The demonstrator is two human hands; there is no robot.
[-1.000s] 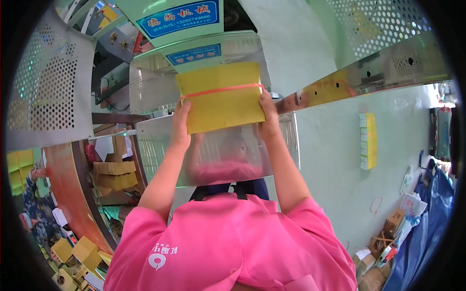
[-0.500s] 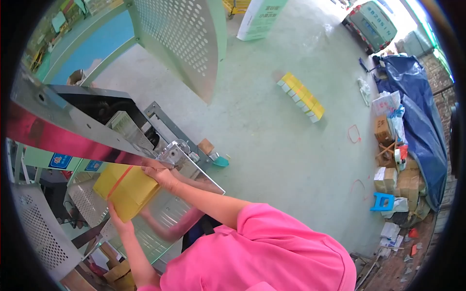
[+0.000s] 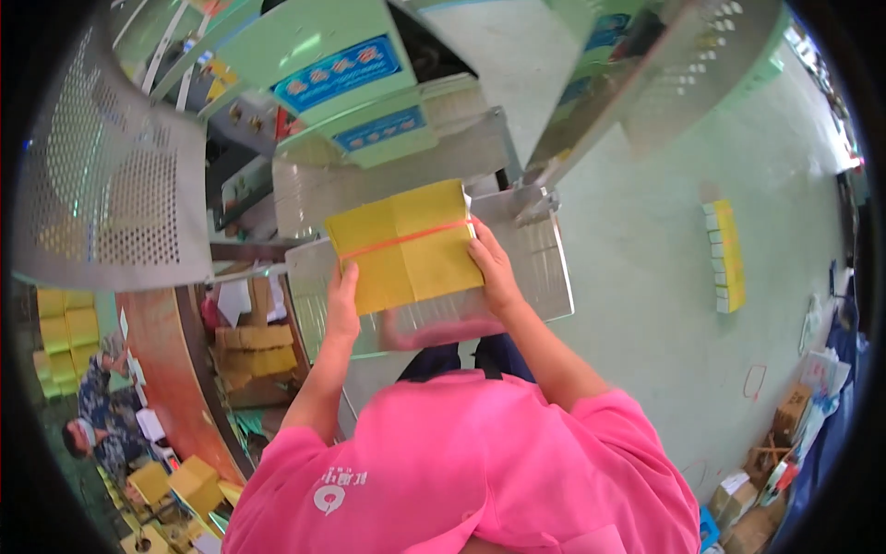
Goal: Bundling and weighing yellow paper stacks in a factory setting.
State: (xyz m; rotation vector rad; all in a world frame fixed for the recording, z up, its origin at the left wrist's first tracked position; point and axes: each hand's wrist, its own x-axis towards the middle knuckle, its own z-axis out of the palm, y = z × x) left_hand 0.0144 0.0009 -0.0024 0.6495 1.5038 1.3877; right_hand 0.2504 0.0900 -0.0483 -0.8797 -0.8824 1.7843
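Between my two hands is a yellow paper-covered bundle [image 3: 406,263] with a red band across it. My left hand [image 3: 343,300] grips its left edge, thumb on top. On the opposite edge my right hand [image 3: 494,268] is closed, thumb near the band's end. What lies inside the bundle is hidden, though white paper edges show at its far right corner. Below it is a shiny metal table [image 3: 540,268], which reflects my pink sleeve. I cannot tell whether the bundle touches the metal. Just beyond stands a pale green machine [image 3: 337,92] with blue labels.
Perforated metal guards [image 3: 120,185] stand at the left, and another panel [image 3: 637,83] rises at the right. A row of yellow-and-white bundles [image 3: 724,257] lies on the floor. At lower left a person [image 3: 106,415] sits by a reddish-brown table [image 3: 175,369], near yellow boxes [image 3: 196,482].
My view has turned left toward the machine. The yellow bundle, still in both hands, now lies squarely in front of me, and my right hand has moved to its right edge.
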